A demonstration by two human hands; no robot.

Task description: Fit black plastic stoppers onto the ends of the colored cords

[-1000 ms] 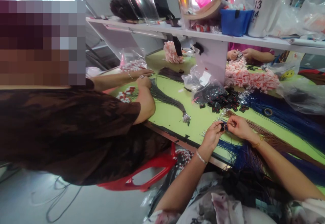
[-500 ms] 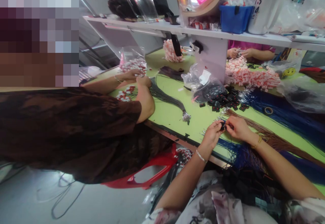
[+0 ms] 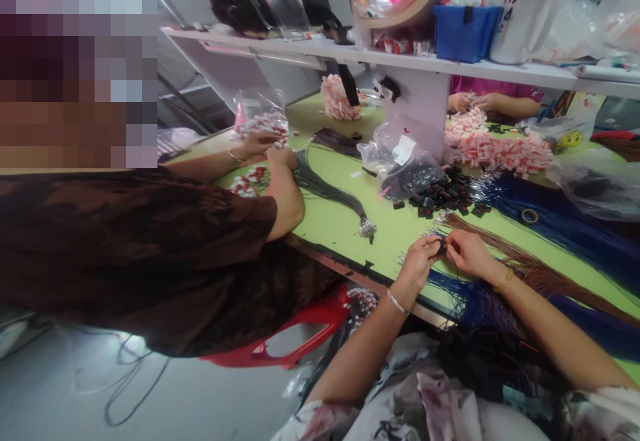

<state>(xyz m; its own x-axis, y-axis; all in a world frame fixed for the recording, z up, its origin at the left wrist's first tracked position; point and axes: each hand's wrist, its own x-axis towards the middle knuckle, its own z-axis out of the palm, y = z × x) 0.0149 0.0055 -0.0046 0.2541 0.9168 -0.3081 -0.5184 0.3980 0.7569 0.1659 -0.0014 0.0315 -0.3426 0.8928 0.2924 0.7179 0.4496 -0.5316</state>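
A long green table (image 3: pixel 345 224) fills the middle of the view, and everything below is placed against it. Above its far edge runs a white shelf (image 3: pixel 400 64) carrying a blue bin (image 3: pixel 463 31) and a white jug (image 3: pixel 525 14). At the table's left side a co-worker in a dark brown top (image 3: pixel 130 254) leans in, one hand (image 3: pixel 283 157) resting on a bundle of dark grey cords (image 3: pixel 330 194) that lies across the table top. Along the table's right part lie blue cords (image 3: pixel 565 224) and, nearer the front edge, brown cords (image 3: pixel 530 267). Toward the far side sit heaps of pink and white pieces (image 3: pixel 495 151); another person's hands (image 3: pixel 473 102) work just behind them. A pile of small black clips (image 3: pixel 443 197) lies near the table's centre beside a clear plastic bag (image 3: pixel 400 167).

Just over the table's front edge, the left hand (image 3: pixel 417 264) and right hand (image 3: pixel 465 254) meet. Both are closed to a fingertip pinch on one small black clip (image 3: pixel 441 247), held between them just above the blue cords. A bracelet (image 3: pixel 397 302) circles the left wrist.
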